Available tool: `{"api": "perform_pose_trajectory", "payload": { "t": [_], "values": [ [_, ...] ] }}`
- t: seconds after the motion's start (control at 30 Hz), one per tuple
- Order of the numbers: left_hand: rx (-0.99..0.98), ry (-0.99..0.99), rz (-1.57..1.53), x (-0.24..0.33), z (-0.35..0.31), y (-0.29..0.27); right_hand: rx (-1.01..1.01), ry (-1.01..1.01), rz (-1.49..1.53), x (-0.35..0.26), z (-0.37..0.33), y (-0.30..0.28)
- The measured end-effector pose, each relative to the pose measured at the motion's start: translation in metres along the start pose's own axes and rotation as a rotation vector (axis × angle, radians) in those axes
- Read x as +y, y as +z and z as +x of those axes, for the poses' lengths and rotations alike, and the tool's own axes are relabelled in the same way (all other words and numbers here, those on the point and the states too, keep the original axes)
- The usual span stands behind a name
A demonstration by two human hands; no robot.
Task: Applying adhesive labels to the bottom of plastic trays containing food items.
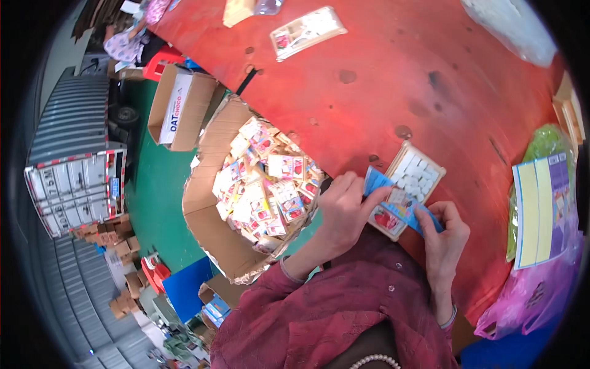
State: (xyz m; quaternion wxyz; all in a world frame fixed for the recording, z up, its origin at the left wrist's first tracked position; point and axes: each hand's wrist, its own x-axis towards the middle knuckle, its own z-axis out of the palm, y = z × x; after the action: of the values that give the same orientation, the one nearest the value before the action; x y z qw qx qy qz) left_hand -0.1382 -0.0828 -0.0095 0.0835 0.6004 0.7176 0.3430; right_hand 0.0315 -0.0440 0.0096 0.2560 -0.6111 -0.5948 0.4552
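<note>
A shallow wooden box (437,173) lies at the table's near edge, with small white pieces in its larger compartment and a red-printed picture at its near end. Across it runs a blue printed paper band (402,207). My left hand (345,208) is closed at the band's left end, the thumb lying along it. On the other side, my right hand (447,237) pinches the band's right end between thumb and fingers. Whether the band passes under the box is hidden.
Left of the red table (369,104) stands a large cardboard carton (206,212) heaped with similar packed boxes (286,197). Another wooden box (307,32) lies farther off. At right are a green bag (544,144), a striped printed sheet (541,212) and a pink plastic bag (522,307).
</note>
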Motion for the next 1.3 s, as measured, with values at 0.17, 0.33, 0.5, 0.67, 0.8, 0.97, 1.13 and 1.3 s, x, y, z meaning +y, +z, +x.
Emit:
{"api": "perform_pose_trajectory", "payload": {
  "t": [0.17,0.33,0.5,0.67,0.8,0.97,1.13,1.3],
  "values": [
    [-0.038,-0.504,-0.25,-0.004,-0.035,-0.023,-0.151,-0.054,-0.031,-0.001,-0.008,0.016],
    [-0.035,-1.029,-1.214,-0.019,-0.054,-0.021,-0.182,-0.105,-0.054,-0.001,-0.009,0.017],
    [-0.014,-0.962,-1.259,-0.013,-0.056,-0.02,-0.162,-0.115,-0.058,0.002,-0.009,0.013],
    [0.099,-0.826,-1.209,-0.004,-0.044,-0.034,-0.191,-0.101,0.216,-0.004,-0.005,0.01],
    [0.217,-0.657,-1.281,-0.002,-0.029,-0.033,0.134,-0.434,0.058,-0.012,0.003,0.006],
    [0.171,-0.485,-1.145,0.01,-0.019,-0.021,0.346,-0.474,-0.164,-0.012,-0.006,0.0],
    [0.162,-0.432,-1.1,0.029,-0.012,-0.016,0.341,-0.449,-0.058,-0.006,-0.007,0.002],
    [0.084,-0.319,-1.105,0.025,-0.013,-0.012,-0.201,0.006,0.803,-0.001,-0.006,-0.008]
  ]
}}
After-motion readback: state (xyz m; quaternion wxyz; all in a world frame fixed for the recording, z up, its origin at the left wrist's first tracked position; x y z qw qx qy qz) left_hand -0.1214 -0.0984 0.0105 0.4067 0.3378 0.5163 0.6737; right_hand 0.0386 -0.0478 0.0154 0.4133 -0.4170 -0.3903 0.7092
